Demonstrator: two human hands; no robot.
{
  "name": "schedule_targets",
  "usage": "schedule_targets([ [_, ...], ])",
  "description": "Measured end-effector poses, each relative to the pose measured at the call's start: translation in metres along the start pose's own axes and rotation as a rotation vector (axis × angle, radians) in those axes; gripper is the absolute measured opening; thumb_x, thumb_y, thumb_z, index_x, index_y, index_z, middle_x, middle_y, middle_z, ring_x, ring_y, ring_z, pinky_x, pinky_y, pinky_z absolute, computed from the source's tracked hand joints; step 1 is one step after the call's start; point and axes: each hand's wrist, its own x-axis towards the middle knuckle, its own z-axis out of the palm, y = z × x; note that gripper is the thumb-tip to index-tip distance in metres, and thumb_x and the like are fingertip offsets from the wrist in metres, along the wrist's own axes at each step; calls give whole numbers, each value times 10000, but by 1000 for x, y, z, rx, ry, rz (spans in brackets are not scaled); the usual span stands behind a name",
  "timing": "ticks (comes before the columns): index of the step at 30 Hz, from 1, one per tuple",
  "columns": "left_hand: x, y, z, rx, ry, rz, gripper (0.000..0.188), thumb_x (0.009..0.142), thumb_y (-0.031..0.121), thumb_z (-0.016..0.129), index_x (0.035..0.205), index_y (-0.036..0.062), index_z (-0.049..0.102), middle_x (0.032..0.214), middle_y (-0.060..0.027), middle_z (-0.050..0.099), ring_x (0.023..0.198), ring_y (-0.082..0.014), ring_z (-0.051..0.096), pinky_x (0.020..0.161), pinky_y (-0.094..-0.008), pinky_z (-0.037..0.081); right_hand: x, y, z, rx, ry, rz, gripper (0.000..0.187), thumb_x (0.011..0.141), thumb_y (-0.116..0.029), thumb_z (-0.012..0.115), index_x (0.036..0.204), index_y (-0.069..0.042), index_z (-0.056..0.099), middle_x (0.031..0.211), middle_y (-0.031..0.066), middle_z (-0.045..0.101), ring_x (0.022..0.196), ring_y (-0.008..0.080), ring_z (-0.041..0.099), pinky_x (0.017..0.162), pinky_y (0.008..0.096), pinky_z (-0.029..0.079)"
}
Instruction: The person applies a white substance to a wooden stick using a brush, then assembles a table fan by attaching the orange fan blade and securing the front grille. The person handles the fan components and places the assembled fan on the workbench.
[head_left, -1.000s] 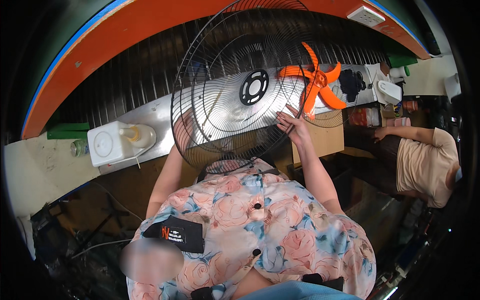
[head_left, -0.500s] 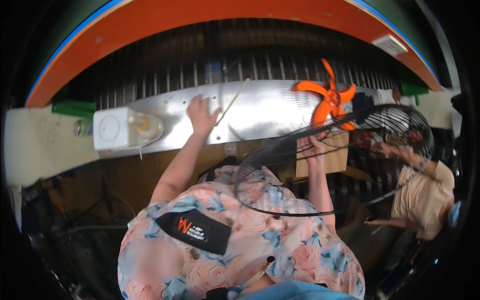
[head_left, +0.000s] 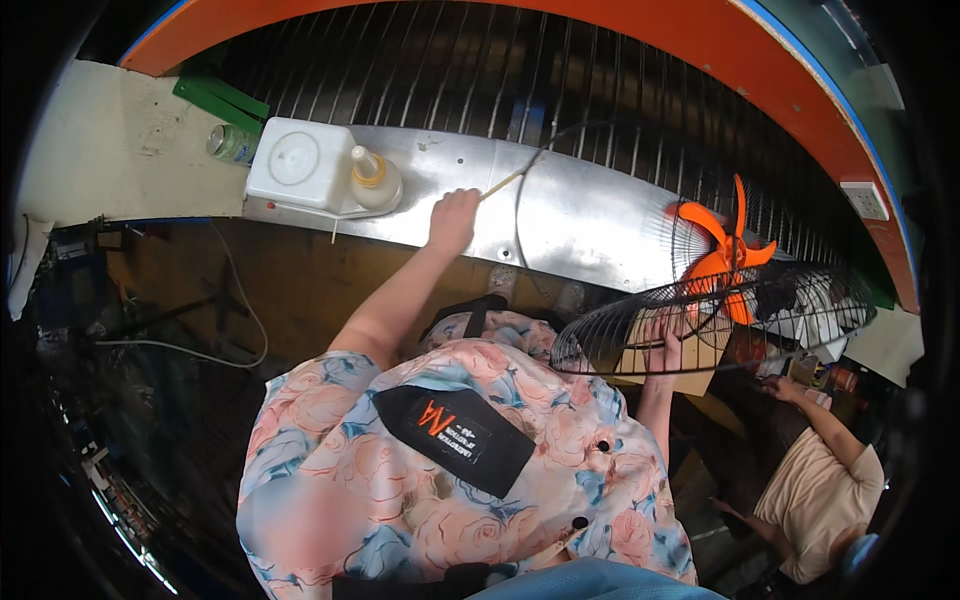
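Observation:
My left hand is closed around the near end of a thin tan stick over the metal plate. The stick slants up to the right, and its far end meets a thin dark curved strand. My right hand grips a round black wire fan grille, tilted nearly edge-on; the fingers show partly through the wires. Just beyond it, an orange fan blade stands in front of another wire grille.
A white container and a cream squeeze bottle stand at the plate's left end, beside a green can. Dark slatted rollers run behind. Below the grille is a cardboard piece. Another person works at right.
My left hand, open on the plate before, has closed on the stick. The grille in my right hand has tilted flatter and dropped lower. The whole view has shifted and turned.

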Motion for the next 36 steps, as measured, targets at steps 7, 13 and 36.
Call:
schedule_targets([
  [7, -59, -53, -24, 92, -64, -178, 345, 894, 93, 570, 1235, 130, 532, 987, -146, 633, 866, -318, 683, 693, -451, 553, 9, 14, 15, -67, 47, 82, 629, 932, 38, 579, 1484, -216, 417, 1426, 148, 539, 1332, 302, 519, 1061, 505, 442],
  [13, -48, -57, -24, 149, 47, -287, 269, 927, 237, 614, 1192, 196, 627, 678, -110, 672, 608, -355, 672, 564, -471, 521, 13, 20, 43, -249, -7, 126, 631, 921, 26, 585, 1497, -131, 381, 1390, 227, 552, 1265, 356, 572, 1004, 520, 491],
  [36, 92, 83, 67, -1098, -230, 3, 306, 914, 43, 590, 1217, 52, 545, 919, -137, 671, 791, -278, 685, 741, -377, 560, 20, -45, 45, -502, 143, -77, 916, 780, 92, 531, 1590, -158, 181, 1258, 245, 626, 913, 338, 722, 776, 431, 616],
])
